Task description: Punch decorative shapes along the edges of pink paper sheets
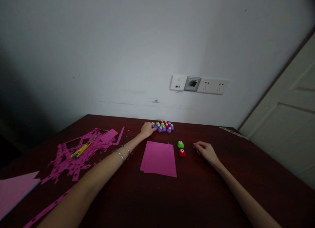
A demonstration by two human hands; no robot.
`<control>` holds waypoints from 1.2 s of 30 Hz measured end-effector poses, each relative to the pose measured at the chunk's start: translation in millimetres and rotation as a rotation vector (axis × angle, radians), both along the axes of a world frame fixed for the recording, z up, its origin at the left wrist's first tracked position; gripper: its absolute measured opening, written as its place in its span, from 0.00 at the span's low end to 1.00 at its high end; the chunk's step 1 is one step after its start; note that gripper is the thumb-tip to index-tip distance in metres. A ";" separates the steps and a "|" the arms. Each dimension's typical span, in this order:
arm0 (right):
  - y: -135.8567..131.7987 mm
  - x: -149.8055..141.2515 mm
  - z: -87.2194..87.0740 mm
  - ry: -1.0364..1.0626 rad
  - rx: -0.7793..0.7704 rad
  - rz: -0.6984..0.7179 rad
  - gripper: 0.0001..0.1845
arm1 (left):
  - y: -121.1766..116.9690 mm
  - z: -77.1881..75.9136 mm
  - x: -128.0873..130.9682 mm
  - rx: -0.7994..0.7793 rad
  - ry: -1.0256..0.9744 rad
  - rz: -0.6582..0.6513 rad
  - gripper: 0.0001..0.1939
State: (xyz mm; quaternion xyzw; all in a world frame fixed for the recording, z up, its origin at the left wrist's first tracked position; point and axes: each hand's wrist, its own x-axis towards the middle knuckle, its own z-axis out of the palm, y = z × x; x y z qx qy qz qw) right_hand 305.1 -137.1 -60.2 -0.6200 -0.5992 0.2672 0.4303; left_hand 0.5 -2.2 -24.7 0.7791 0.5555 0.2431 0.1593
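Left hand [147, 129] grip: can't tell if pinching; punch cluster [164, 128] adjacent, three o'clock. Right hand [206, 151] loosely curled, gap unclear; green punch [180, 145], red punch [182, 153] near, nine o'clock.

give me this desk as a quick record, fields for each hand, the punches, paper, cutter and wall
left hand: left hand at the left side of the punch cluster; grip unclear
right hand: right hand resting right of the two separate punches, fingers curled
punch cluster: purple, green and red craft punches near the wall
separate punches: green punch, red punch
paper: magenta sheets, centre; punched magenta scraps, left
cutter: yellow utility knife on the scraps
wall: socket panel
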 end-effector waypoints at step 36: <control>-2.6 -7.0 10.3 -0.023 -0.064 0.068 0.18 | -68.2 32.8 -18.7 0.709 -0.108 -0.514 0.14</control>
